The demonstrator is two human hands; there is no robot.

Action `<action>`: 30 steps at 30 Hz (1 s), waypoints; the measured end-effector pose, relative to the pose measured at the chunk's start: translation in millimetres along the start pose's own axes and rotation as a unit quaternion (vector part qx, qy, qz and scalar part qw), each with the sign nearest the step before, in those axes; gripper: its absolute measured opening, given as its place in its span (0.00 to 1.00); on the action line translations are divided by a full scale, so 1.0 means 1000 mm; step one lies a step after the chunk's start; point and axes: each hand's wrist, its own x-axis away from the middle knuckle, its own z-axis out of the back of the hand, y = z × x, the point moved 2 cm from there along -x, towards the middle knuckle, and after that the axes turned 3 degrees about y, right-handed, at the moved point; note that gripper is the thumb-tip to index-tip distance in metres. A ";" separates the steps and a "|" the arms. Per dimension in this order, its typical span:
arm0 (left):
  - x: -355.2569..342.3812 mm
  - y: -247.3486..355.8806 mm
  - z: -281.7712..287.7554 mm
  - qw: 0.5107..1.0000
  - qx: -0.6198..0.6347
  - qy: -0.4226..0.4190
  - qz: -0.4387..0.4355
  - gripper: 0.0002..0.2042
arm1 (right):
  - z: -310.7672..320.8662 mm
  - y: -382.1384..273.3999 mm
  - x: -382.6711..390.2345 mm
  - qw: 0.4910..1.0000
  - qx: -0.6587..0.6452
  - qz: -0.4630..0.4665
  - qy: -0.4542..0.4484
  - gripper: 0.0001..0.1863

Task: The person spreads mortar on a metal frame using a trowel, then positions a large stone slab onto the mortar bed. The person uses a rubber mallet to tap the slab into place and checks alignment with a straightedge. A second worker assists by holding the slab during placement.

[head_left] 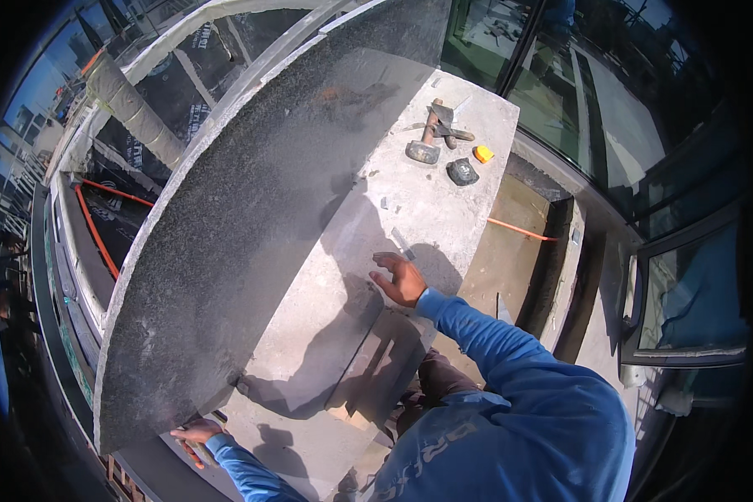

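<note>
A large dark grey stone slab (226, 217) with a curved, rough-edged rim fills the left side. At its lower end my left hand (197, 432) is closed on the slab's edge, its fingers partly hidden. My right hand (402, 280) is open, fingers apart and holding nothing, over a pale stone surface (343, 293). A thin flat strip (402, 243) lies just beyond it. Farther along the pale surface are a club hammer (423, 151), a dark-bladed tool (454, 133) lying across its handle, a yellow tape measure (483, 154) and a lumpy black object (462, 172).
Glass panels (552, 109) stand at the far right, with a tilted framed window (690, 289) nearer me. A recessed trough (552, 272) and an orange hose (523, 229) lie right of the pale stone. Beyond the slab are a wrapped post (134, 109) and black sheeting (201, 75).
</note>
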 end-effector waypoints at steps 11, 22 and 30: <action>0.068 -0.012 -0.145 0.972 -0.209 0.102 0.034 0.34 | -0.145 -0.004 -0.142 0.960 -0.270 -0.067 0.037 0.57; 0.084 -0.018 -0.137 0.937 -0.280 0.155 0.143 0.35 | -0.042 0.091 -0.134 0.993 -0.090 -0.044 0.069 0.34; 0.103 -0.004 -0.082 0.894 -0.368 0.122 0.223 0.34 | 0.006 0.160 -0.067 0.989 0.124 -0.074 0.032 0.18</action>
